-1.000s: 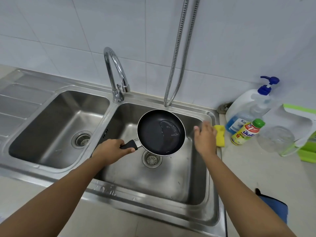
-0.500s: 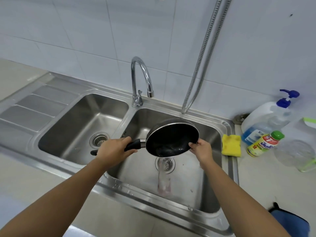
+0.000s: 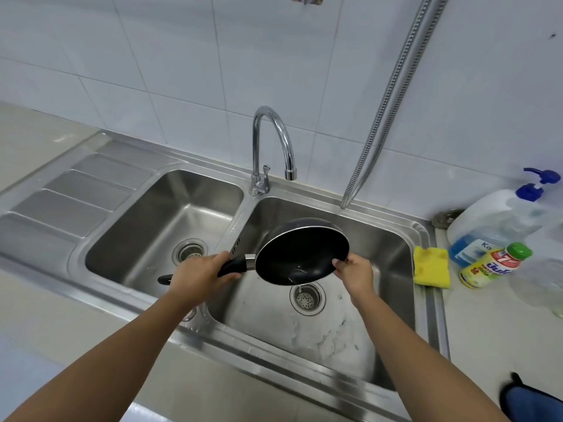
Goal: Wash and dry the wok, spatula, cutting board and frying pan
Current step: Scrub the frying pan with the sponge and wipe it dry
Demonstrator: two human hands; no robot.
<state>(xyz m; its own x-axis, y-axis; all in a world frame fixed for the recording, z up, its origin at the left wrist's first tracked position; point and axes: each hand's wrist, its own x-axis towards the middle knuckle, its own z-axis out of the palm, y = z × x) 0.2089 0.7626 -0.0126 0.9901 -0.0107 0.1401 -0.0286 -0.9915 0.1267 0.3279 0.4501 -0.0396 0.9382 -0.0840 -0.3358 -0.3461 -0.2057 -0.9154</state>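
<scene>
There are two bare hands, two stainless steel sink basins, two plastic bottles, one round black frying pan, one curved chrome tap and one yellow rectangular sponge.

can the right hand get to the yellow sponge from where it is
Probably yes: the sponge lies uncovered just right of the right hand, nothing between them, but the hand must first let go of the frying pan.

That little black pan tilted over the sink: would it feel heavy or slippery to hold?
Probably light: the frying pan is small, and the left hand grips its handle. Likely slippery at the rim, where water drips and the right hand pinches it. It looks stiff, holding its shape tilted.
</scene>
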